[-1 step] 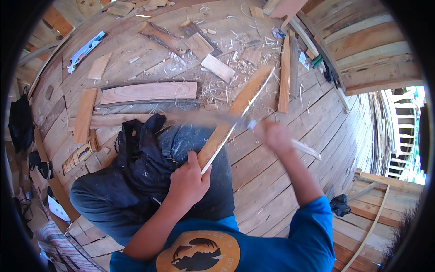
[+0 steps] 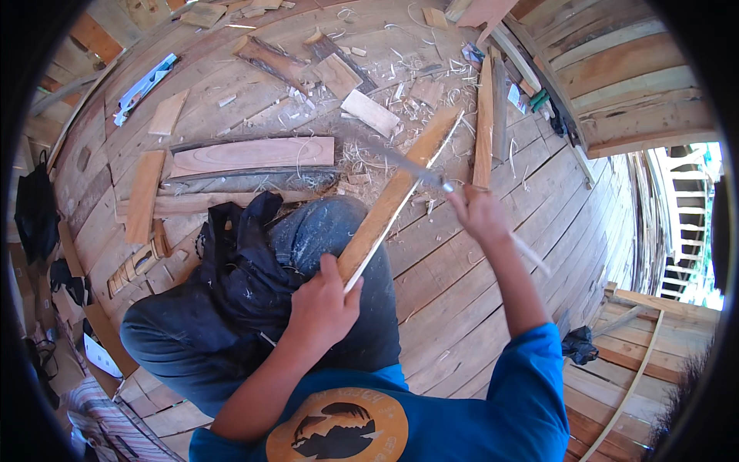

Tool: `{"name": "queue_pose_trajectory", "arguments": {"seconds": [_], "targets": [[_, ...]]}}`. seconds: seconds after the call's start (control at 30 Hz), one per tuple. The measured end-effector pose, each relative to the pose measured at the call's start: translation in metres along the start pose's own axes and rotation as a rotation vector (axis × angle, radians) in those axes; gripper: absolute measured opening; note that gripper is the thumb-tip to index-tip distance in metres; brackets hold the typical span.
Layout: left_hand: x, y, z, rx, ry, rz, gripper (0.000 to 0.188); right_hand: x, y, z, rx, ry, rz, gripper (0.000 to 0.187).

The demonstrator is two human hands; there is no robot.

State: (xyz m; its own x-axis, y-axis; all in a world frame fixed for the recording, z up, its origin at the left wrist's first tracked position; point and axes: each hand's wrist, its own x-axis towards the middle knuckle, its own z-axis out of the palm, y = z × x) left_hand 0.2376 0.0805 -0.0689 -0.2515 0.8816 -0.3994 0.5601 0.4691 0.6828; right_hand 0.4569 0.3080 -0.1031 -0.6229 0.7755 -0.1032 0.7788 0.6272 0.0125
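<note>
My left hand [image 2: 325, 306] is closed round the near end of a long narrow wooden board [image 2: 396, 202]. The board slants up and away over my knee, its far end above the shavings. One long edge shows paler, freshly cut wood. My right hand [image 2: 483, 215] grips a long-handled knife [image 2: 422, 171], whose pale handle sticks out behind the fist. The blade points up and left across the board and is blurred toward its tip; whether it touches the wood I cannot tell. A dark cloth [image 2: 242, 254] lies over my lap.
Curled shavings and offcuts cover the floor ahead. A shaped plank [image 2: 250, 156] lies left of the board, near a short wooden piece [image 2: 144, 196]. Long strips [image 2: 483, 127] lie to the right. A plank wall [image 2: 623, 77] stands far right, and a dark bag [image 2: 579, 346] sits at lower right.
The knife and my right hand have moved up and slightly right, and the blade has tilted so its tip points farther away. My left hand and the board have hardly moved.
</note>
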Motion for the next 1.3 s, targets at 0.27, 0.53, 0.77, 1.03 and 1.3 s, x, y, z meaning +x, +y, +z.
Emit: {"name": "queue_pose_trajectory", "arguments": {"seconds": [0.27, 0.53, 0.77, 1.03, 1.3], "targets": [[0.001, -0.006, 0.002, 0.014, -0.025, -0.058, 0.033, -0.014, -0.044, -0.013, 0.076, -0.053, -0.063, 0.054], [0.003, -0.003, 0.002, 0.011, -0.019, 0.007, 0.032, 0.013, 0.037, -0.016, 0.022, 0.019, 0.286, 0.058], [0.004, -0.005, -0.001, -0.045, -0.064, -0.059, 0.034, 0.004, -0.022, -0.005, 0.197, -0.066, 0.078, 0.056], [0.005, -0.008, 0.005, -0.022, 0.011, -0.004, 0.033, 0.001, -0.033, -0.019, 0.119, -0.088, 0.056, 0.059], [0.009, 0.000, -0.001, -0.008, -0.058, -0.054, 0.031, 0.009, 0.013, -0.008, 0.180, 0.049, 0.226, 0.046]]}}
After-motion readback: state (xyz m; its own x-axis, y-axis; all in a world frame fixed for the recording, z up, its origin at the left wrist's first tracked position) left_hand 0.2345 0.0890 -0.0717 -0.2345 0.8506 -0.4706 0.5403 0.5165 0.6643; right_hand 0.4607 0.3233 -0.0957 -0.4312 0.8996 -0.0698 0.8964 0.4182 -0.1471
